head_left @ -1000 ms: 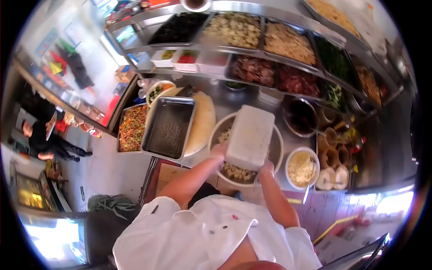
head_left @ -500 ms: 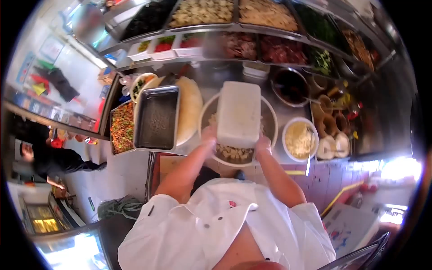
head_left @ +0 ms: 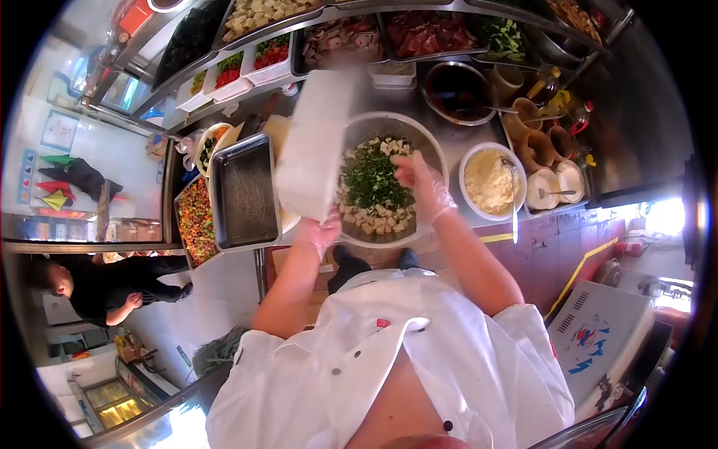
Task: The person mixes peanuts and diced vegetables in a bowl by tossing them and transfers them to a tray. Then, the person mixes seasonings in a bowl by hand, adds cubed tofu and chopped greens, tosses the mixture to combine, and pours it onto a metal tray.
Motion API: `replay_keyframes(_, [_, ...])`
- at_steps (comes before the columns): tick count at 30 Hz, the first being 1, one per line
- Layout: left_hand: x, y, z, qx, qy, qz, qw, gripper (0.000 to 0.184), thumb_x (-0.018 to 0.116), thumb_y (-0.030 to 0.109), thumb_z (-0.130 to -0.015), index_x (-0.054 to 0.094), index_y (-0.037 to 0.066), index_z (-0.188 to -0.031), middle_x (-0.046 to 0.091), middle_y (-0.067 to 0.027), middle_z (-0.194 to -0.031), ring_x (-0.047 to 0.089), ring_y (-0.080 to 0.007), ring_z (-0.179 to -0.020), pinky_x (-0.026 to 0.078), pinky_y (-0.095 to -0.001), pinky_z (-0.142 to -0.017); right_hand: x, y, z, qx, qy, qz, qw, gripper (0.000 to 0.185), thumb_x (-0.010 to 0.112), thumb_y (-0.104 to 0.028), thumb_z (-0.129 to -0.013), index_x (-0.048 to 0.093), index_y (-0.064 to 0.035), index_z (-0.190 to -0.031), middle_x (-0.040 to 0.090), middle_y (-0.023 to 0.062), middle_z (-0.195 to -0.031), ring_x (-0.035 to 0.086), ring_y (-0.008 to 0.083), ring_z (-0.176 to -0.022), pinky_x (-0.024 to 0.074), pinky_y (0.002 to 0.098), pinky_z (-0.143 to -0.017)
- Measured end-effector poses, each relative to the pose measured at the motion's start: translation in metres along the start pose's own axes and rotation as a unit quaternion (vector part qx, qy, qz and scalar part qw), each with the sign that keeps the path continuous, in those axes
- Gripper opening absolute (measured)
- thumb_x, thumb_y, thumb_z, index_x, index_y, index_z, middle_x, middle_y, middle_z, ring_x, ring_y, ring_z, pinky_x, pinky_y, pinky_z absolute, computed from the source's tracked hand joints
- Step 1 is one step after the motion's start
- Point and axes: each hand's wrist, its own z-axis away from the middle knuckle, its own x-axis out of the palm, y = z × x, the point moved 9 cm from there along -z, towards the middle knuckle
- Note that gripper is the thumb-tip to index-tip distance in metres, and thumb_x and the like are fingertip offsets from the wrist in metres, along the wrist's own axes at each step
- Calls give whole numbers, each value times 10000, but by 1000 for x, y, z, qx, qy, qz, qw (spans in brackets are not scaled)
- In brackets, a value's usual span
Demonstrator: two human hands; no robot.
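My left hand [head_left: 321, 233], in a clear plastic glove, grips the lower end of a white plastic container [head_left: 313, 146], tilted on its side at the left rim of a big mixing bowl [head_left: 443, 161]. Chopped green herbs [head_left: 374, 176] lie in the bowl over pale diced cubes [head_left: 378, 221]. Above the bowl's right side is my gloved right hand [head_left: 423, 185], its fingers apart and a little bent, holding nothing I can see. To its right stands a white bowl of pale yellow mash [head_left: 490, 183] with a spoon [head_left: 514, 202] in it.
On the left are an empty metal tray [head_left: 250, 198] and a tray of diced mixed vegetables [head_left: 196, 228]. A bowl of dark liquid [head_left: 458, 91] stands behind. Food pans [head_left: 430, 34] line the raised shelf. A person in black [head_left: 112, 288] is at far left.
The white container has gone from upside down over the bowl to the left, now in my left hand only. My right hand has let go of it. Green herbs now show in the bowl.
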Motion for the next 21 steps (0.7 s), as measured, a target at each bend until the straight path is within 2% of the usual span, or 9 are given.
replay_keyframes(2, [-10, -19, 4, -15, 9, 60, 998, 248, 548, 331, -974, 604, 89, -963, 520, 3, -647, 437, -91, -460, 310, -217, -386, 8, 8, -19, 4, -38, -41, 998, 605, 497, -556, -992, 628, -69, -1328, 674, 70, -1129, 584, 181, -1055, 441, 376, -998])
replay_keyframes(5, [6, -56, 17, -26, 4, 94, 995, 269, 522, 346, -984, 586, 90, -931, 480, 23, -620, 414, -85, -451, 263, -217, -373, 7, -18, -34, -47, 93, 231, 967, 754, 580, -625, -903, 560, -44, -1384, 628, 101, -1232, 556, 174, -1074, 418, 360, -1033])
replay_keyframes(8, [27, -88, 31, -52, -62, 117, 990, 290, 506, 347, -999, 559, 70, -934, 451, 52, -605, 404, -68, -459, 264, -222, -386, 1, 18, -65, 45, 88, 211, 972, 831, 628, -653, -849, 542, -22, -1383, 583, 99, -1328, 519, 185, -1108, 386, 358, -1051])
replay_keyframes(11, [57, -101, 45, -73, -148, 92, 982, 301, 444, 306, -1039, 511, 23, -962, 435, 31, -595, 490, -75, -473, 346, -224, -422, 35, 28, -58, 113, -68, 19, 991, 810, 648, -626, -847, 561, 14, -1335, 592, 74, -1312, 512, 188, -1083, 391, 340, -1028])
replay_keyframes(14, [53, -101, 50, -76, -136, 80, 985, 321, 435, 311, -1047, 515, 8, -978, 440, 24, -605, 492, -77, -478, 352, -223, -428, 66, 11, -27, 104, -177, 45, 978, 735, 679, -584, -835, 591, -16, -1293, 601, 27, -1273, 490, 184, -1082, 382, 334, -1015])
replay_keyframes(17, [46, -97, 49, -74, -118, 86, 987, 319, 433, 307, -1048, 518, 5, -988, 440, 26, -605, 490, -79, -476, 352, -225, -427, 76, 15, -13, 20, -226, 127, 966, 601, 703, -534, -827, 652, -74, -1210, 615, -11, -1199, 481, 158, -1052, 391, 322, -985])
replay_keyframes(20, [26, -86, 46, -16, -3, -4, 1000, 304, 442, 294, -1041, 523, 4, -995, 439, 27, -603, 482, -80, -470, 347, -225, -423, 75, 38, -13, 112, -172, 27, 978, 544, 712, -505, -823, 674, -103, -1187, 634, -13, -1160, 509, 153, -1024, 419, 321, -932])
replay_keyframes(21, [24, -87, 44, -36, -11, 32, 999, 288, 460, 294, -1032, 538, 19, -1000, 454, 39, -610, 470, -67, -470, 338, -224, -418, 76, 44, -13, 140, -153, -2, 978, 536, 715, -502, -822, 679, -107, -1183, 637, -10, -1152, 521, 153, -1016, 429, 326, -914])
